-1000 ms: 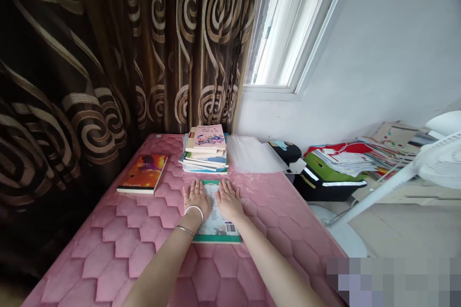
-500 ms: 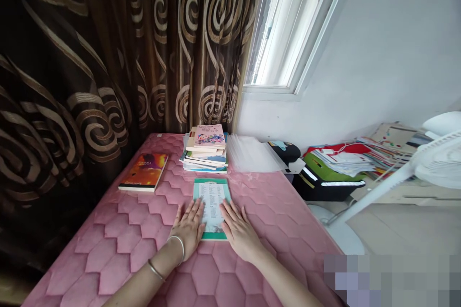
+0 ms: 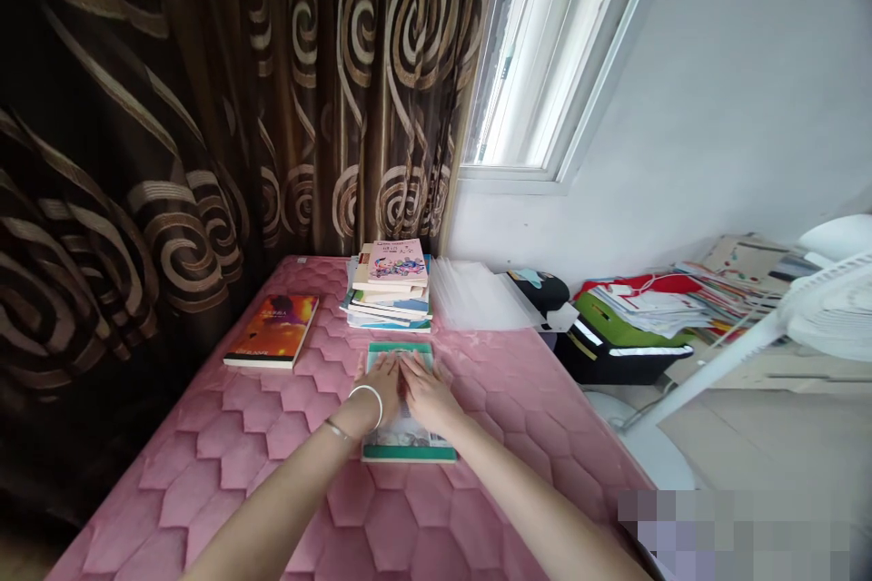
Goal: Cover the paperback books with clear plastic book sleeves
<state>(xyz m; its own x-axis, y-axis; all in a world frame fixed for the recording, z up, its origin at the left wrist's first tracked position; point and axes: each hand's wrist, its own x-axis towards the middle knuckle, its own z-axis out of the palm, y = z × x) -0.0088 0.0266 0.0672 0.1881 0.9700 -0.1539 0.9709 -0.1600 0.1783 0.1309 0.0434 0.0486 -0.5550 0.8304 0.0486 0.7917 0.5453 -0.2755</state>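
Note:
A book with a green border and a pale printed cover lies flat on the pink quilted mattress. My left hand, with a white bangle and a thin metal bracelet at the wrist, rests on the upper part of that cover. Beside it, almost touching at the fingertips, my right hand presses on the same cover. The fingers of both hands are stretched out flat and grip nothing. Much of the printed text is hidden beneath them.
An orange book lies to the left. Behind the green book stands a stack of books, with clear plastic sheets on its right. Off the mattress are a black and green box and a white fan; a patterned curtain hangs behind.
Both hands have slid forward and inward from the book's side edges to the upper middle of its cover. The lower part of the cover is now uncovered.

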